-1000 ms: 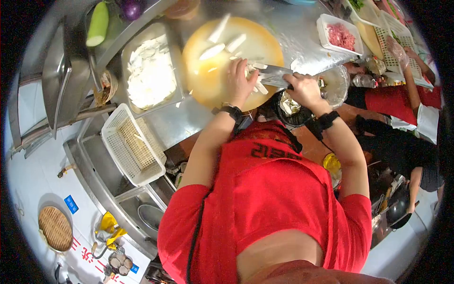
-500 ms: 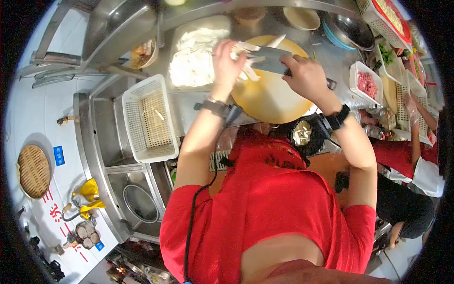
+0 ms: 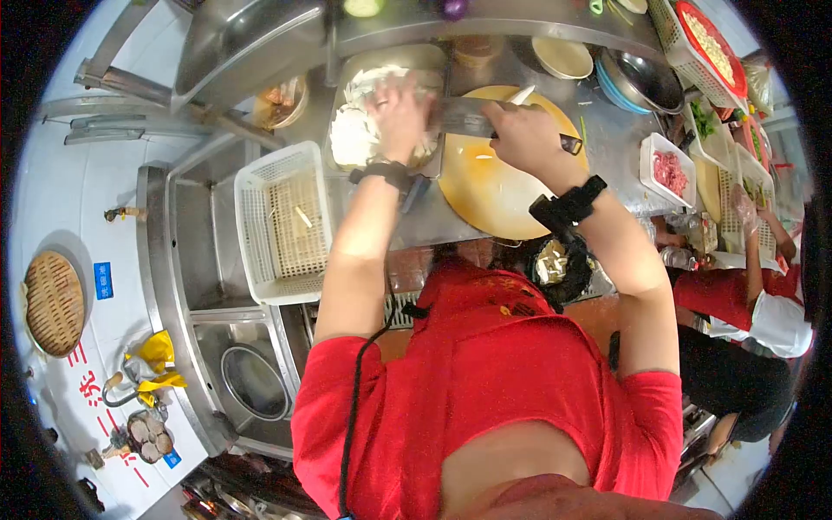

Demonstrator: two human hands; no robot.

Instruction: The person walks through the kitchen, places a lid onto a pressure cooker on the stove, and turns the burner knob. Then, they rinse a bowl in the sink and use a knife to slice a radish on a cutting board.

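Note:
My left hand [image 3: 401,114], slightly blurred, lies with fingers spread on a heap of white sliced vegetable [image 3: 354,139] in a metal tray [image 3: 440,62]. Gripped by its handle in my right hand [image 3: 527,139] is a cleaver [image 3: 466,116]. Its blade points left, over the gap between the tray and a round yellowish cutting board [image 3: 511,204]. The blade's left end is smeared and close to my left hand. One long white piece [image 3: 523,95] rests at the board's far edge, and a small scrap lies near the middle.
Left of the tray stands a white perforated basket [image 3: 282,290] with a few white strips, beside a metal sink [image 3: 195,234]. A tray of minced meat [image 3: 670,171] and stacked bowls [image 3: 641,82] are to the right. A co-worker's gloved hand [image 3: 744,204] is at far right.
My left hand has moved left from the board onto the heap in the tray. The white pieces under the blade are gone from the board. The cleaver has shifted left.

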